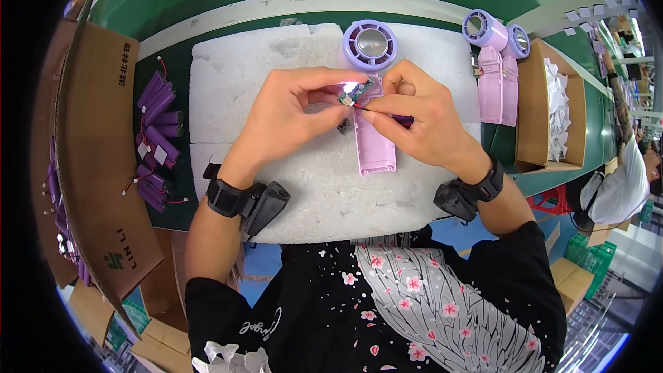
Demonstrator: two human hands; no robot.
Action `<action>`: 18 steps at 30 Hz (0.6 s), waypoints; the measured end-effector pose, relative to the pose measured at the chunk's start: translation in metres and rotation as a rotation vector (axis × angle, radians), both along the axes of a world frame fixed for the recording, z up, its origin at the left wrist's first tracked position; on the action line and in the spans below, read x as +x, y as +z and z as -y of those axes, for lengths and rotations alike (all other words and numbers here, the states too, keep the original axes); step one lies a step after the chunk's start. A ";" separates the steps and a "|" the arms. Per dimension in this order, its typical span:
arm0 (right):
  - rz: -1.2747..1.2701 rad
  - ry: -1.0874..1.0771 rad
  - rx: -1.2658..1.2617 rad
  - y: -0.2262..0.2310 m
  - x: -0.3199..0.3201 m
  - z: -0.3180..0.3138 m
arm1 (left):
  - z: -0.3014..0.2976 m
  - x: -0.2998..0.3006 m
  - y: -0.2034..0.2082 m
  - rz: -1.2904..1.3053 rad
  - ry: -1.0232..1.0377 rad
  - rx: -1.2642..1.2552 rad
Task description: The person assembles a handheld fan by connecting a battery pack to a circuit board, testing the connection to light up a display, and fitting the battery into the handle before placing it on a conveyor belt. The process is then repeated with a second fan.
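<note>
Between the thumb and fingers of my left hand (286, 107) is a small green circuit board (364, 88) with a bright light on it. My right hand (425, 117) pinches the thin red and black wires (358, 106) that meet the board at a white connector. A purple battery cell (404, 121) shows partly under my right fingers. Below both hands lies a handheld fan, its round lilac head (371, 44) at the far side and its pink open handle shell (376, 154) toward me. My fingers hide the shell's upper part.
A white foam pad (235, 124) lies under the work on a green bench. Wired purple battery cells (161, 100) and a tall cardboard box (103, 131) are at left. Lilac fans (485, 29), pink shells (498, 90) and a carton of white pieces (585, 124) stand right, near another person (625, 179).
</note>
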State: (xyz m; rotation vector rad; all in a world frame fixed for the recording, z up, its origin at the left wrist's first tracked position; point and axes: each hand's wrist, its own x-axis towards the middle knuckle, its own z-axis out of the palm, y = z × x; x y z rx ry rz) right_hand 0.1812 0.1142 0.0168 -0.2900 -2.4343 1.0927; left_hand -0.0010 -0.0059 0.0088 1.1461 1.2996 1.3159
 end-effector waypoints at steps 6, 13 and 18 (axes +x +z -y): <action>-0.038 -0.089 -0.030 -0.006 -0.001 0.002 | 0.000 0.004 0.007 -0.192 -0.050 0.007; -0.063 -0.155 0.005 0.001 -0.005 0.007 | -0.002 0.010 0.000 -0.057 0.086 0.040; -0.040 -0.173 0.000 -0.002 -0.004 0.005 | -0.002 0.007 -0.003 -0.095 0.114 0.020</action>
